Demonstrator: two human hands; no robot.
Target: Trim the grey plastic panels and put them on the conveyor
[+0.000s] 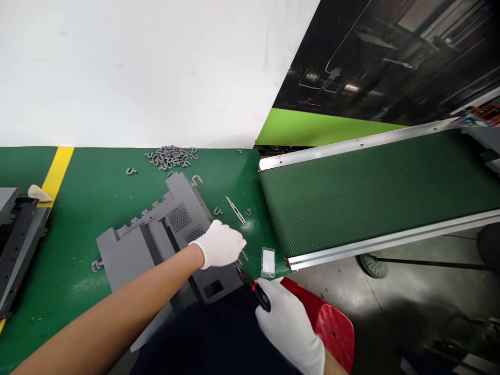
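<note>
A large grey plastic panel [133,255] with vent grilles and notched edges lies at an angle against my body. My left hand [221,244], in a white glove, rests over the panel's right edge with its fingers closed. A small grey plastic piece [244,255] shows just under those fingertips; whether they grip it is hidden. In my gloved right hand [287,320] are pliers [260,296] with black handles and a red mark. Their jaws point at the panel's edge, just below my left hand. Grey hooks [197,179] stick out from the panel's edges.
Several loose grey hook-shaped clips [171,156] are heaped at the back of the green table [78,219]. A utility knife [236,210] and a small clear case [267,262] lie right of the panel. Beyond are a green conveyor belt [375,187] and a red stool [334,333].
</note>
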